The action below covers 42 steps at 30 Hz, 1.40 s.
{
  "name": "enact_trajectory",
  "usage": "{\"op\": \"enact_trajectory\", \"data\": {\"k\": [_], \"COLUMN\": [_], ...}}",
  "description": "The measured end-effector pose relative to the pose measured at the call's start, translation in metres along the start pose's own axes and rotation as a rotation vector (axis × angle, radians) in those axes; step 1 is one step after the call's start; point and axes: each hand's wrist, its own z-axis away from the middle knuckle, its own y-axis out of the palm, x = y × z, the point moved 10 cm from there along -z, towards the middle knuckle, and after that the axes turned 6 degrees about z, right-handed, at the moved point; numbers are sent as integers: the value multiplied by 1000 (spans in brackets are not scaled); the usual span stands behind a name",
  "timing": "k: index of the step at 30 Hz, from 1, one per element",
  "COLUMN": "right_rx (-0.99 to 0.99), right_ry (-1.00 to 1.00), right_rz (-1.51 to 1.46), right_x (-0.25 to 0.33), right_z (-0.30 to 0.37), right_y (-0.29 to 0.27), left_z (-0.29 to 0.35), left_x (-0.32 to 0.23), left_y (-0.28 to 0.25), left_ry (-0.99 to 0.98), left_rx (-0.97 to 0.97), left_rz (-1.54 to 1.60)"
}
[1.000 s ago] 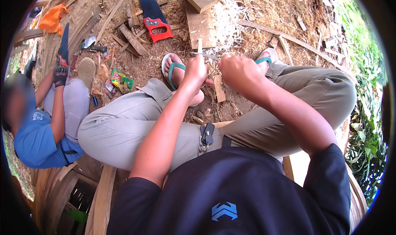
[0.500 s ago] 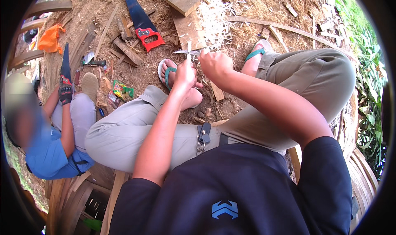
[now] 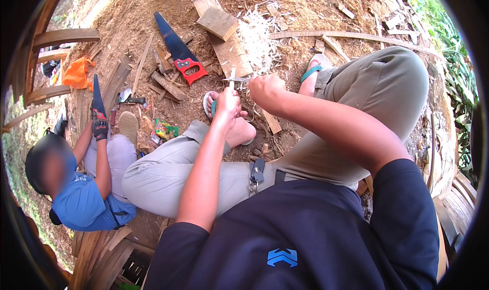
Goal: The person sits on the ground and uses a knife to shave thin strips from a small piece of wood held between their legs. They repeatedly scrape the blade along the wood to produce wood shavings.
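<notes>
My left hand [image 3: 228,104] is closed around a thin pale wooden stick [image 3: 232,79], whose upper end points away from me. In my right hand [image 3: 267,91] is a knife; its narrow blade [image 3: 236,79] lies across the stick, just above my left fingers. The fist hides the knife's handle. Both hands are close together over the ground between my feet. Beyond them a plank [image 3: 230,53] bears a short wooden block [image 3: 218,23], and a heap of pale shavings [image 3: 259,37] lies alongside.
A hand saw with a red handle [image 3: 190,71] lies ahead to the left, among wood scraps [image 3: 168,85]. At the left sits a co-worker in a blue shirt [image 3: 91,201], holding another saw [image 3: 98,104] in a gloved hand. An orange cloth [image 3: 77,73] lies beyond; green plants [image 3: 453,81] border the right.
The whole view has shifted, so the saw, plank and co-worker appear lower, with the co-worker further right. Both hands keep their grip, and the blade still crosses the stick.
</notes>
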Motion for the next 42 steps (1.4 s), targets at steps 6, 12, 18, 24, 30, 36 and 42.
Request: {"op": "enact_trajectory", "data": {"k": [6,12,18,24,30,36,42], "right_rx": [-56,-6,48,-79,16,-86,0], "right_ry": [36,21,57,-117,-96,-171,-135], "right_rz": [157,227,162,144,45,63,130], "right_x": [11,18,-18,2,3,19,-2], "right_z": [-6,-14,-49,-7,3,10,-6], "right_y": [4,11,22,-29,-43,-61,-30], "left_z": [3,5,6,5,-2,-2,-2], "left_x": [0,0,-7,-7,0,-2,-2], "left_y": [-1,1,15,8,3,0,-1], "left_ry": [-4,-24,-1,-34,-24,-10,18], "left_rx": [-31,-13,-18,15,-3,-29,-40], "left_rz": [-1,-4,-43,1,-53,-86,-112]}}
